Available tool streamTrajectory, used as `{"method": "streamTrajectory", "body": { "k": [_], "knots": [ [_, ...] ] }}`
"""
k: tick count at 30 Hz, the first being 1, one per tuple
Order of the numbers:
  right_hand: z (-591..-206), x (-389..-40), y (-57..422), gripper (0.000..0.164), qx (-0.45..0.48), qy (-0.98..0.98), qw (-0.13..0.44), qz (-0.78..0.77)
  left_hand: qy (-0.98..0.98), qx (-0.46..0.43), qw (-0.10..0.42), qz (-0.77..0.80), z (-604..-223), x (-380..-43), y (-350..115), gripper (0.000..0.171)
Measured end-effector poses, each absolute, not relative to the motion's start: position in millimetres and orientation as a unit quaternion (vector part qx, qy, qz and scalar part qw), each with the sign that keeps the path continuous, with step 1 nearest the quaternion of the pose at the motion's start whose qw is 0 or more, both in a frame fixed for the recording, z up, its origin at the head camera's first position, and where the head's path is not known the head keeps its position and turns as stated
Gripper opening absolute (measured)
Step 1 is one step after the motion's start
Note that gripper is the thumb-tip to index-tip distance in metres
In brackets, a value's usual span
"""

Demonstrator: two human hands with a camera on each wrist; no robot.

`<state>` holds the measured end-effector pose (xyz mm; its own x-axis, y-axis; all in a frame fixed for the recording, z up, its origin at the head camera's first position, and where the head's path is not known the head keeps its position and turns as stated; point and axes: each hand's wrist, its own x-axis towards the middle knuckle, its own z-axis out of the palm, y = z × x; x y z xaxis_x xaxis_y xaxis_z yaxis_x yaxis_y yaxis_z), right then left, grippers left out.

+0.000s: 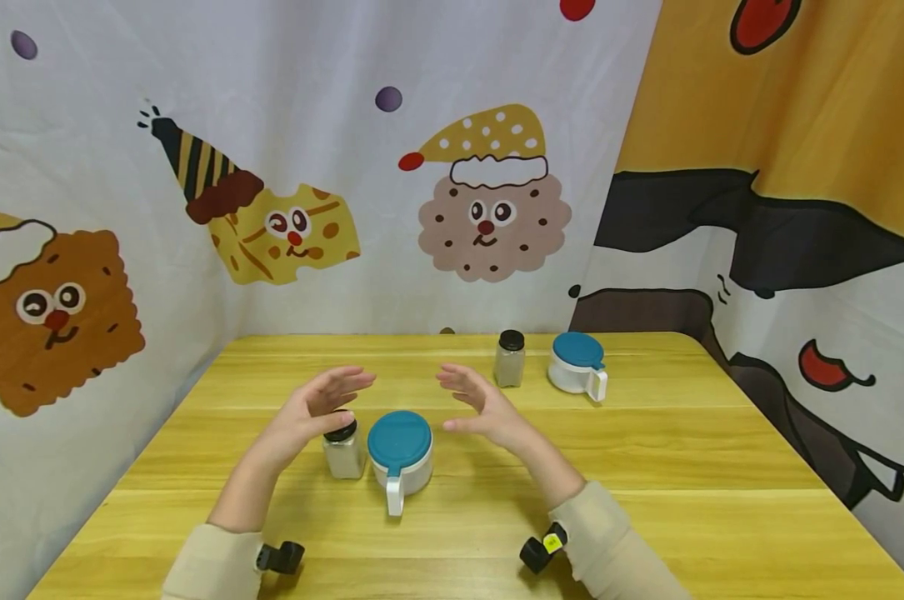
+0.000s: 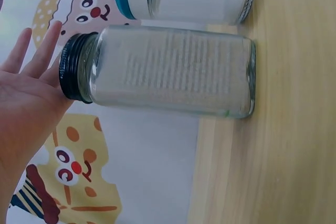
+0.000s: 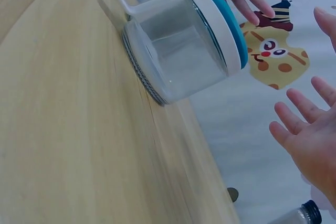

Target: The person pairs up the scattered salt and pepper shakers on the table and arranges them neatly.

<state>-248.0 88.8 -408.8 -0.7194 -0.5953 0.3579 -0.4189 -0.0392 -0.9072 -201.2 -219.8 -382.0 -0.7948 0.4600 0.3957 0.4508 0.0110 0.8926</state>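
Note:
A glass jar with a black lid (image 1: 344, 457) stands upright on the table beside a glass pot with a teal lid and white handle (image 1: 401, 454). My left hand (image 1: 312, 414) hovers at the jar's top, its thumb overlapping the black lid in the head view; in the left wrist view the fingers spread behind the lid of the jar (image 2: 173, 72). On the pot's other side, my right hand (image 1: 489, 412) is held in the air, fingers extended toward it and nothing in them. The right wrist view shows the pot (image 3: 181, 51) apart from the spread right hand (image 3: 315, 129).
Farther back on the wooden table (image 1: 684, 467) stand a second black-lidded jar (image 1: 509, 360) and a second teal-lidded pot (image 1: 576, 363), its handle pointing to the front right. A printed curtain (image 1: 392, 250) hangs behind the table and along its sides.

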Motion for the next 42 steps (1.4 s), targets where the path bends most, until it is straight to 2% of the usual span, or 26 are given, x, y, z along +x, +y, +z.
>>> {"method": "streamTrajectory", "body": {
  "k": [32,42],
  "knots": [
    [-404.7,-248.4,130.1,0.073,-0.350,0.703,0.029,-0.619,0.732,0.340,-0.003,0.590,-375.3,-193.5,-184.2,0.061],
    [-403.7,-247.4,143.4,0.074,-0.348,0.704,0.018,-0.619,0.745,0.318,-0.009,0.586,-371.7,-190.9,-171.6,0.065]
  ]
}}
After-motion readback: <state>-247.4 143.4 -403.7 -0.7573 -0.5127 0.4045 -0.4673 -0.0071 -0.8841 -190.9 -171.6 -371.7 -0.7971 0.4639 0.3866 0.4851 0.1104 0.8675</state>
